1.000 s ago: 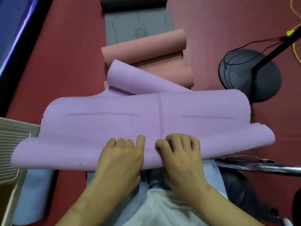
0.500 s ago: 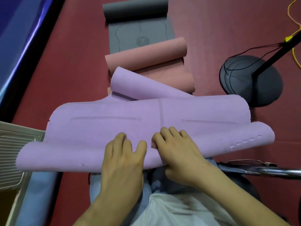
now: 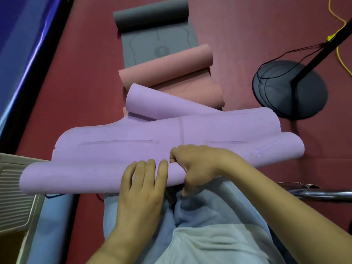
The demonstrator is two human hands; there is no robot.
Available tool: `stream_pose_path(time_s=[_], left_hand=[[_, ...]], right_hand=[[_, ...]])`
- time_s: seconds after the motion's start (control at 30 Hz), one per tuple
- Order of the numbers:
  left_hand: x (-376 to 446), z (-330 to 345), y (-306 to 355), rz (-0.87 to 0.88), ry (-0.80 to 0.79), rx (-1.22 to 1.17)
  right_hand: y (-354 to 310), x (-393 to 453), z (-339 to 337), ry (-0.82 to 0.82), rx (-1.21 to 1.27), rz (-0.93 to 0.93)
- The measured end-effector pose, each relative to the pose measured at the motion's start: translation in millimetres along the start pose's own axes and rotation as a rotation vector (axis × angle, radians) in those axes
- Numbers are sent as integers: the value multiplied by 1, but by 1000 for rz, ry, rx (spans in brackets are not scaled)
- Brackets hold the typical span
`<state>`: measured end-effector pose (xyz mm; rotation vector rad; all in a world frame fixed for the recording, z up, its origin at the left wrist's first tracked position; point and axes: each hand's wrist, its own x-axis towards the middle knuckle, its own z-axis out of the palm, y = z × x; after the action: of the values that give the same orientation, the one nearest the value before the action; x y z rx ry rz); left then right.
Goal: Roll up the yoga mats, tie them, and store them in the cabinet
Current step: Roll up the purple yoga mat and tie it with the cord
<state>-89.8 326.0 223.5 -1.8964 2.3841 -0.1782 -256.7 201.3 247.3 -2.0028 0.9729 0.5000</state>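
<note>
Rolling the purple mat [image 3: 118,147] tight needs even pressure: the left hand [image 3: 142,185] presses flat-fingered, while the right hand [image 3: 196,164] grasps the roll.

Beyond the left hand [image 3: 142,185] and right hand [image 3: 198,166], the purple yoga mat [image 3: 133,145] and behind it the pink mat [image 3: 167,67] block the middle. Bare red floor [image 3: 80,82] lies open leftward; a black stand base [image 3: 289,90] with cables sits rightward.
</note>
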Motion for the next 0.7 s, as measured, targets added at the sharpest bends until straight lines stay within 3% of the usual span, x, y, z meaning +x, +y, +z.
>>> stream_pose_path(time_s=[0.1, 0.23, 0.33, 0.43, 0.57, 0.7], left_hand=[[10, 3, -1, 31, 26, 11], [24, -1, -7, 59, 82, -3], [33, -5, -12, 84, 65, -8], [46, -8, -20, 116, -45, -10], [72, -31, -19, 137, -324, 75], [89, -40, -21, 134, -336, 107]], right_hand=[[1, -2, 8, 117, -41, 4], [3, -10, 29, 539, -237, -34], [4, -17, 42, 683, -253, -31], [8, -21, 50, 757, -173, -51], [11, -23, 53, 785, -175, -34], [7, -17, 58, 798, -264, 15]])
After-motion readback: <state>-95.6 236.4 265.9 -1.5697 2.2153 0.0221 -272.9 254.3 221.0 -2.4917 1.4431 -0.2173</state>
